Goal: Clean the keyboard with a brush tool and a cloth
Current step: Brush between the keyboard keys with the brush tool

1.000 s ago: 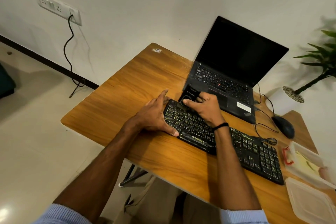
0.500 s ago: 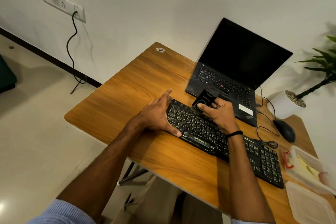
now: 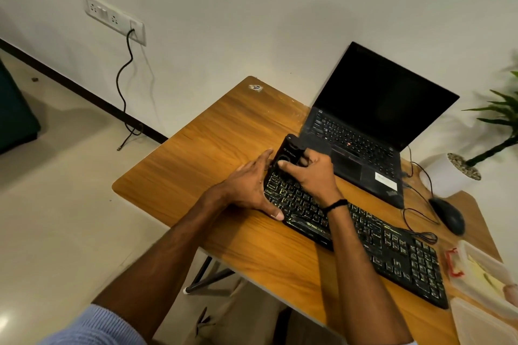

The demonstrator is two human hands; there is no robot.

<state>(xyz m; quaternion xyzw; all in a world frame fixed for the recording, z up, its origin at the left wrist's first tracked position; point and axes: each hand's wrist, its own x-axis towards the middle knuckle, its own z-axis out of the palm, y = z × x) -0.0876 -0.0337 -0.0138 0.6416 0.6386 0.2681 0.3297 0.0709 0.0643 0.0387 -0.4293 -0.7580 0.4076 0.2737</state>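
A black keyboard [image 3: 372, 244] with pale key legends lies slanted across the wooden table [image 3: 213, 148]. My left hand [image 3: 246, 190] rests on the keyboard's left end with straight fingers, its thumb on the front edge. My right hand [image 3: 311, 173] grips a black brush tool [image 3: 288, 152] and holds it down on the keys at the keyboard's far left corner. The tool's bristles are hidden beneath its body and my fingers. No cloth is visible.
An open black laptop [image 3: 372, 126] stands just behind the keyboard. A black mouse [image 3: 448, 217] with its cable lies at the right. Clear plastic containers [image 3: 487, 283] sit at the table's right edge. A white plant pot [image 3: 448, 173] stands behind the mouse.
My right hand has swept the brush tool right along the top key rows and then back to the keyboard's far left corner. My left hand stays on the left end.
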